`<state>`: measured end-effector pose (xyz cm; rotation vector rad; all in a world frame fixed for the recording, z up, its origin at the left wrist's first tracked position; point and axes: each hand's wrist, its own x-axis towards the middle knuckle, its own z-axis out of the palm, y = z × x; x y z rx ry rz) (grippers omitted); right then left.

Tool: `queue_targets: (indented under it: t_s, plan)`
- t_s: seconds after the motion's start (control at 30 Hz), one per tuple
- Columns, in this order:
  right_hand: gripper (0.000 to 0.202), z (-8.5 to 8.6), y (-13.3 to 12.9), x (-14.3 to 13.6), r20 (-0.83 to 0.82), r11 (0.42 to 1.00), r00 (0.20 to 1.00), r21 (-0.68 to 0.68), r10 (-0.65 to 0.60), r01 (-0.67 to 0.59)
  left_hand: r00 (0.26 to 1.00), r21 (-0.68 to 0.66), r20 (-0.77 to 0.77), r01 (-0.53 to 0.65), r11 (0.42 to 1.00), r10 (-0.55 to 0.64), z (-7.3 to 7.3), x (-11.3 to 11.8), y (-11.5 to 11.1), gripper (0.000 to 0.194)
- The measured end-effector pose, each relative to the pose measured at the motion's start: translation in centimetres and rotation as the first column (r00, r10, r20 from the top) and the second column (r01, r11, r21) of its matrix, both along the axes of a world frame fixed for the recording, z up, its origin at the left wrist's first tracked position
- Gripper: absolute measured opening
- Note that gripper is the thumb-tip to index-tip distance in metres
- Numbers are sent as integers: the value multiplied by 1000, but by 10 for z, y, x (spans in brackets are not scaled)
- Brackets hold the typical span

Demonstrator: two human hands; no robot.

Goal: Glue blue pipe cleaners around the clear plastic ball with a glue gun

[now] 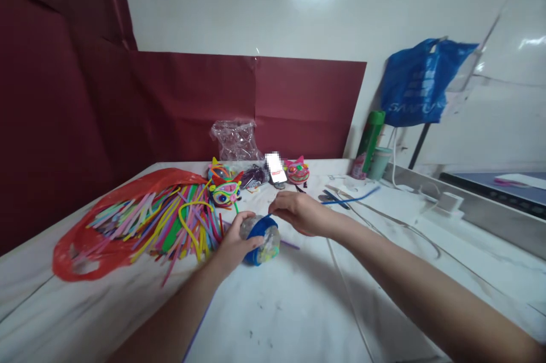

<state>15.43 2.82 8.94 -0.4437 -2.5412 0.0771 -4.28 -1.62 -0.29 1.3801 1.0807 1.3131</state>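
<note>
A clear, rounded plastic container [272, 240] with a blue fuzzy strip [255, 248] around it is gripped by my left hand [237, 242], thumb across the strip. Something yellow-green shows through or on its side. My right hand [295, 212] is just above its upper right, fingertips pinched on the end of the blue strip. On the left, many coloured pipe cleaners [170, 218] lie on a red plastic bag [74, 258]. Behind the container stand decorated animal-like pieces, one yellow-green [226, 193] and one pink [297, 171].
A phone [275, 168] and crumpled clear plastic [236, 141] are at the back. To the right lie a loose blue pipe cleaner [362, 197], scissors [335, 198] and cables. A green can [370, 141] and a cup [379, 164] stand near the wall.
</note>
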Motion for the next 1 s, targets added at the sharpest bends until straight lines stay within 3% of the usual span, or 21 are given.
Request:
queue_targets:
  t_s: [0.13,0.37,0.63,1.0]
  plan:
    - [15,-33,9,8,-71,999,997,-44,-2,-1,998,-33,-24,50,998,-50,3,0,-2,52]
    - [14,-51,7,15,-67,997,997,-64,31,-35,993,-82,-37,107,991,-110,-4,1,5,57]
    - [17,-58,8,15,-25,1000,1000,18,17,-16,996,-66,-49,66,996,-69,-7,1,10,59]
    - [17,-62,5,13,-5,997,1000,72,-11,11,992,-79,-72,100,992,-106,-4,0,6,58]
